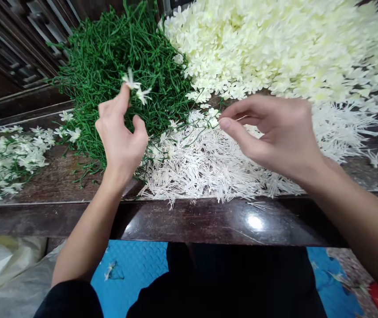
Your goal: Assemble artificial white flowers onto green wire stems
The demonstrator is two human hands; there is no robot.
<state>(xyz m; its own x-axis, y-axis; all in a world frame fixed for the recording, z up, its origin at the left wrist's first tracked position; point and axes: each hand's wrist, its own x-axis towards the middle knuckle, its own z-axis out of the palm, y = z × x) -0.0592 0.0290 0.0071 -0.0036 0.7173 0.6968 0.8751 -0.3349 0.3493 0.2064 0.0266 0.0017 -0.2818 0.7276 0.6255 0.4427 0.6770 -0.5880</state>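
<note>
My left hand is raised over the heap of green plastic stems, back of the hand toward me. White artificial flowers on a sprig stand out at its index fingertip; the thumb is held apart, and the grip on the stem is hidden behind the fingers. To the right, my right hand pinches thumb and index finger together at a small white artificial flower with thin green stems beside it. Below both hands lies a spread of thin white stamen pieces.
A large heap of pale cream petals fills the back right. Finished-looking flower sprigs lie at the left. The dark wooden bench edge runs across the front, above a blue floor mat. Plastic sheeting sits at lower left.
</note>
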